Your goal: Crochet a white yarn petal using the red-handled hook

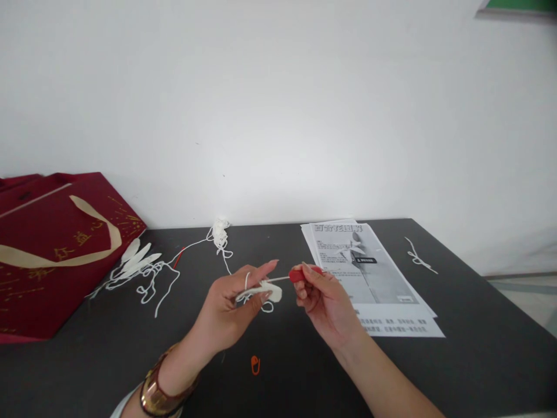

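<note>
Pinched in my left hand (237, 302) is a small white crochet piece (273, 292), with its yarn looped round a finger and the index finger stretched out. My right hand (324, 296) grips the red handle of a crochet hook (296, 275). The hook's thin metal shaft points left and meets the upper edge of the piece; its tip is hidden in the stitches. A loose loop of white yarn hangs just below the piece. On the table under my hands lies an orange stitch marker (255, 365).
A bundle of white yarn (220, 233) sits by the wall. Several white crocheted petals (137, 258) with tangled tails lie beside a dark red gift bag (61, 255) at left. Printed pattern sheets (383, 278) lie at right, then a short knotted yarn piece (418, 258).
</note>
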`<state>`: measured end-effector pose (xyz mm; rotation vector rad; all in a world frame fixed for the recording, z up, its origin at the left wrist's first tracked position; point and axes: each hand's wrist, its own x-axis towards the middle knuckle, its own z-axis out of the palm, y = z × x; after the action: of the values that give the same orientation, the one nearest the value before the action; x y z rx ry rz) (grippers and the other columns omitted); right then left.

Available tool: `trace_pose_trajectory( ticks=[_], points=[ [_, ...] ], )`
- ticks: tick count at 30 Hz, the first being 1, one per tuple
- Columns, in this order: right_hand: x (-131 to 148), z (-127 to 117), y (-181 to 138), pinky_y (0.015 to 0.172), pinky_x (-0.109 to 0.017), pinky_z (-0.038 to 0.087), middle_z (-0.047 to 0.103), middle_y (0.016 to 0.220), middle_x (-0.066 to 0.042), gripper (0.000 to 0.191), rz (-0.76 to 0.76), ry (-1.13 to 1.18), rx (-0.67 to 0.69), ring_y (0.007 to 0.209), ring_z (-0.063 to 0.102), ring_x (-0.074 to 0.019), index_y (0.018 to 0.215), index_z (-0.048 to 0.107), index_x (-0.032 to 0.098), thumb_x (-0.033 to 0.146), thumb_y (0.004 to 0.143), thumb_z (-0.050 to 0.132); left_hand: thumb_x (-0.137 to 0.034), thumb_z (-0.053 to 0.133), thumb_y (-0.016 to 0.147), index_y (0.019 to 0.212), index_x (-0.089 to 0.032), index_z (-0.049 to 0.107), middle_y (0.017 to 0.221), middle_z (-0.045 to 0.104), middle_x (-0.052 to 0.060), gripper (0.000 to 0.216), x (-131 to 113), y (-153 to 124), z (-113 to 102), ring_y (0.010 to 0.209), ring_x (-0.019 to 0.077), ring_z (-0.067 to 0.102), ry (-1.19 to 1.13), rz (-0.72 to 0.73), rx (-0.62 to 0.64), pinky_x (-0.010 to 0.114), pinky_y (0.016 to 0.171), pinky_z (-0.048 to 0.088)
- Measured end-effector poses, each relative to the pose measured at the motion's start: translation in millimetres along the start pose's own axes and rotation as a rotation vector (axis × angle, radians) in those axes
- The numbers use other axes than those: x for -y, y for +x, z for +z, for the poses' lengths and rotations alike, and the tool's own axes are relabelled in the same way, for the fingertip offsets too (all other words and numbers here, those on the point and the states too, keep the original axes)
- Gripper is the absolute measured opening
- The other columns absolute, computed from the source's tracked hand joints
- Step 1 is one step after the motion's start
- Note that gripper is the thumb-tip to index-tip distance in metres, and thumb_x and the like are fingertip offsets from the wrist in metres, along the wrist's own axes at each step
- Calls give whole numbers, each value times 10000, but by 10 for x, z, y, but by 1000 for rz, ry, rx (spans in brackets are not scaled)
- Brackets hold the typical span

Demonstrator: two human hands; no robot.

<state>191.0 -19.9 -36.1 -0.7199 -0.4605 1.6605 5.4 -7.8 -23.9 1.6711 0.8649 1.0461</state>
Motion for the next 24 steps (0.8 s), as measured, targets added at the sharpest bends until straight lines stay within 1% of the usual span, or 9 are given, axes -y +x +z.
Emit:
trace_pose_trajectory(
  ticks=[5, 8, 13, 17, 19, 20, 21, 22, 24],
  points=[
    [-45, 51, -52, 473, -162, 568, 693, 587, -15, 242, -94, -99, -22, 458, 601, -69, 808, 730, 106, 328, 726, 783, -211, 651, 824, 1284, -303, 597, 790, 602, -26, 472, 41, 7, 82, 662, 108, 496, -31, -87, -34, 220, 615, 410],
    [-73, 53, -70, 487, -162, 559, 710, 602, -26, 238, -197, -188, -49, 474, 626, -83, 809, 733, 120, 344, 739, 770, -244, 675, 803, 1287, -258, 599, 745, 598, -33, 490, 48, 23, 108, 654, 109, 497, -36, -143, -96, 223, 625, 419],
    [-124, 52, -100, 521, -177, 555, 727, 650, -32, 203, -385, -363, -86, 516, 649, -99, 822, 741, 153, 352, 793, 720, -295, 698, 777, 1248, -217, 633, 795, 652, -10, 482, 67, 35, 141, 708, 141, 552, -8, -242, -160, 248, 668, 438],
    [-171, 87, -125, 528, -200, 552, 736, 713, -44, 213, -424, -411, -92, 528, 650, -107, 807, 743, 163, 372, 801, 699, -354, 748, 726, 1280, -239, 601, 769, 674, -32, 585, 84, 37, 159, 756, 156, 587, -23, -352, -230, 247, 731, 439],
    [-193, 89, -129, 546, -220, 557, 726, 693, -44, 218, -460, -456, -93, 539, 656, -122, 822, 739, 160, 368, 819, 675, -383, 764, 701, 1310, -270, 567, 757, 675, -51, 650, 105, 43, 160, 771, 161, 596, -51, -399, -291, 241, 736, 437],
    [-204, 82, -133, 551, -233, 559, 719, 677, -45, 218, -495, -502, -95, 546, 661, -133, 831, 736, 158, 361, 832, 658, -391, 776, 681, 1325, -277, 549, 752, 683, -55, 692, 116, 46, 159, 792, 170, 604, -77, -420, -296, 242, 745, 438],
    [-215, 70, -137, 555, -244, 563, 721, 681, -51, 208, -551, -564, -100, 565, 672, -147, 851, 733, 156, 343, 845, 641, -394, 789, 663, 1339, -272, 534, 767, 700, -51, 732, 127, 48, 159, 831, 183, 611, -114, -444, -286, 247, 775, 439],
    [-225, 53, -142, 583, -256, 570, 731, 723, -62, 189, -642, -649, -95, 607, 687, -160, 883, 731, 158, 308, 862, 617, -390, 799, 649, 1362, -266, 506, 781, 714, -47, 781, 135, 50, 158, 868, 191, 612, -156, -460, -280, 253, 814, 436],
    [-245, 5, -148, 678, -280, 572, 745, 815, -79, 174, -888, -891, -4, 707, 699, -175, 972, 712, 166, 210, 869, 580, -373, 815, 633, 1395, -262, 459, 762, 709, -59, 848, 142, 51, 157, 863, 178, 606, -244, -481, -278, 255, 866, 422]
  ],
)
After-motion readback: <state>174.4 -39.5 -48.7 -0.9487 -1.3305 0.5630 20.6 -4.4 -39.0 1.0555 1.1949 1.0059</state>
